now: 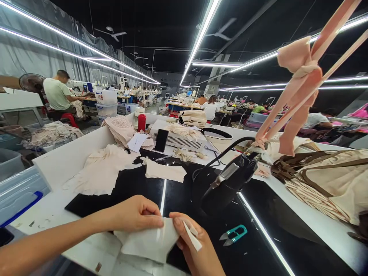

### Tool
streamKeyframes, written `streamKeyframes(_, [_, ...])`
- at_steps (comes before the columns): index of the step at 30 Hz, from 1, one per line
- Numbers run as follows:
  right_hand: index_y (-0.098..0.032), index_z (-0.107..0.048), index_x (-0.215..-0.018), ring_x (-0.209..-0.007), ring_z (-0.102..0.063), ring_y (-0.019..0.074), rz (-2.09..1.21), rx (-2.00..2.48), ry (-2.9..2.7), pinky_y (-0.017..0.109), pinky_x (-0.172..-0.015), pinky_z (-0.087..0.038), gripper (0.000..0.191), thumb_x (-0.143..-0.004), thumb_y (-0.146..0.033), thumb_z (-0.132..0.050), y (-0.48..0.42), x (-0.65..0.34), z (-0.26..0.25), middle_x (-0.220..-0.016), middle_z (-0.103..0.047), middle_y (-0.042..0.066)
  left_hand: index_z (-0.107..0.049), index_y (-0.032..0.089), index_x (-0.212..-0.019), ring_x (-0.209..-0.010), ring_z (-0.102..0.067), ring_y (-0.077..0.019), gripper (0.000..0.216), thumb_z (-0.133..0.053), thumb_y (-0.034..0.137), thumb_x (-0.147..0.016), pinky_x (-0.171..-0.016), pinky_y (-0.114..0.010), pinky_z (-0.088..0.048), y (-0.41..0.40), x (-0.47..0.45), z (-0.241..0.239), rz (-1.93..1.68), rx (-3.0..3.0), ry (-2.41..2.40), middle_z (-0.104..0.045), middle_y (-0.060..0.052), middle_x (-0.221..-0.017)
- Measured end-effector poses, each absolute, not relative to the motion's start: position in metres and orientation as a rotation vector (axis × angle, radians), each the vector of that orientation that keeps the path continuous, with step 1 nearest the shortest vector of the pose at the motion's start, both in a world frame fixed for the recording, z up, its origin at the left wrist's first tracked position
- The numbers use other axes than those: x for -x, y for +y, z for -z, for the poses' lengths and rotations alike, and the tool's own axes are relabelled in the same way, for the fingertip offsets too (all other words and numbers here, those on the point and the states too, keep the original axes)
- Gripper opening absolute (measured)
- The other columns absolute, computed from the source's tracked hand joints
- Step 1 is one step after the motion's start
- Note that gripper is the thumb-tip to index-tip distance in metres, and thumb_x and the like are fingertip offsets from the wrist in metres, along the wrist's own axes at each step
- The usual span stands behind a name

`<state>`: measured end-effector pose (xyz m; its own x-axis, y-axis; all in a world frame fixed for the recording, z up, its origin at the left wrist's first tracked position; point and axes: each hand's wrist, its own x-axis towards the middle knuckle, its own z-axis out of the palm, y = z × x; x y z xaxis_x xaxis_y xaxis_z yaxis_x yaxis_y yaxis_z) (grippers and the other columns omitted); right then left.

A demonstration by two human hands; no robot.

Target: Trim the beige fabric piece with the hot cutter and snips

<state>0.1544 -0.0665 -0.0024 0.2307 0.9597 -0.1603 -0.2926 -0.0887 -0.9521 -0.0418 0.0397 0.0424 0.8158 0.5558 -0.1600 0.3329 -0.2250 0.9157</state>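
Note:
Both of my hands hold one small piece of cream fabric (151, 241) low over the near edge of the table. My left hand (135, 212) pinches its upper left edge with thumb and fingers closed. My right hand (192, 245) grips the right side, and a narrow white strip (192, 237) lies across its fingers. The fabric hangs partly over the glossy black work surface (258, 230).
Teal thread snips (234, 234) lie right of my hands. A black corded hand tool (227, 184) rests mid-table. Cream fabric pieces (100, 168), a phone (161, 140), a red bottle (141, 122) and a white machine (178, 140) sit beyond. Pink straps (299, 92) hang at right. Other workers sit far off.

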Motion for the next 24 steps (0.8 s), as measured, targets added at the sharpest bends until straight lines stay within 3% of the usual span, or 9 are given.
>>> streamKeyframes(2, [-0.016, -0.086, -0.094, -0.058, -0.034, 0.0087, -1.168, 1.238, -0.748, 0.023, -0.053, -0.027, 0.063, -0.067, -0.071, -0.094, -0.058, -0.161, -0.007, -0.062, -0.048, -0.004, -0.074, 0.02, -0.085, -0.07, -0.054, -0.0148, 0.027, -0.066, 0.044, -0.096, -0.064, -0.025, -0.034, 0.05, 0.046, -0.05, -0.293, -2.091, 0.741, -0.064, 0.002, -0.076])
streamKeyframes(4, [-0.016, -0.086, -0.096, -0.056, -0.03, 0.0083, -1.078, 1.261, -0.792, 0.023, -0.052, -0.024, 0.066, -0.065, -0.074, -0.093, -0.051, -0.169, -0.014, -0.059, -0.044, -0.005, -0.074, 0.021, -0.089, -0.076, -0.06, -0.0164, 0.019, -0.062, 0.033, -0.1, -0.066, -0.026, -0.034, 0.059, 0.052, -0.057, -0.43, -2.395, 0.825, -0.069, 0.001, -0.085])
streamKeyframes(8, [-0.021, -0.088, -0.091, -0.056, -0.045, 0.0116, -0.879, 1.356, -1.0, 0.025, -0.054, -0.04, 0.056, -0.075, -0.075, -0.086, -0.052, -0.184, -0.013, -0.06, -0.056, -0.001, -0.071, 0.021, -0.086, -0.074, -0.059, -0.0171, 0.023, -0.056, 0.02, -0.105, -0.06, -0.029, -0.025, 0.065, 0.07, -0.057, -0.573, -2.878, 0.887, -0.067, -0.003, -0.09])
streamKeyframes(11, [-0.027, -0.089, -0.09, -0.067, -0.068, 0.0187, -0.8, 1.384, -1.315, 0.027, -0.063, -0.056, 0.041, -0.087, -0.067, -0.079, -0.062, -0.19, 0.006, -0.083, -0.079, 0.006, -0.071, 0.022, -0.081, -0.065, -0.057, -0.0152, 0.024, -0.074, 0.034, -0.102, -0.056, -0.028, -0.023, 0.055, 0.083, -0.049, -0.325, -2.837, 0.739, -0.065, 0.001, -0.077])
streamKeyframes(13, [-0.03, -0.089, -0.092, -0.083, -0.078, 0.0238, -0.748, 1.345, -1.487, 0.029, -0.076, -0.064, 0.035, -0.094, -0.061, -0.074, -0.071, -0.191, 0.021, -0.098, -0.084, 0.008, -0.071, 0.023, -0.076, -0.059, -0.055, -0.0142, 0.034, -0.077, 0.045, -0.101, -0.055, -0.028, -0.025, 0.046, 0.087, -0.043, -0.222, -2.714, 0.676, -0.063, 0.003, -0.068])
streamKeyframes(15, [-0.032, -0.09, -0.096, -0.095, -0.082, 0.0257, -0.707, 1.328, -1.607, 0.03, -0.089, -0.066, 0.03, -0.098, -0.055, -0.071, -0.079, -0.191, 0.031, -0.103, -0.086, 0.008, -0.07, 0.022, -0.073, -0.06, -0.057, -0.0153, 0.042, -0.066, 0.044, -0.108, -0.056, -0.03, -0.029, 0.038, 0.085, -0.036, -0.278, -2.694, 0.653, -0.063, 0.002, -0.067])
streamKeyframes(18, [-0.033, -0.089, -0.105, -0.099, -0.083, 0.0254, -0.646, 1.364, -1.728, 0.03, -0.095, -0.067, 0.021, -0.1, -0.045, -0.072, -0.087, -0.192, 0.037, -0.108, -0.086, 0.008, -0.072, 0.021, -0.085, -0.074, -0.064, -0.0182, 0.035, -0.054, 0.03, -0.114, -0.066, -0.03, -0.041, 0.033, 0.065, -0.024, -0.46, -2.807, 0.548, -0.07, -0.001, -0.08])
streamKeyframes(24, [-0.033, -0.088, -0.113, -0.102, -0.083, 0.0258, -0.595, 1.372, -1.856, 0.03, -0.095, -0.067, 0.02, -0.099, -0.037, -0.075, -0.098, -0.196, 0.018, -0.112, -0.086, 0.008, -0.071, 0.017, -0.097, -0.097, -0.07, -0.0197, 0.013, -0.068, 0.006, -0.101, -0.084, -0.031, -0.052, 0.039, 0.009, 0.001, -0.56, -2.999, 0.233, -0.077, -0.003, -0.105])
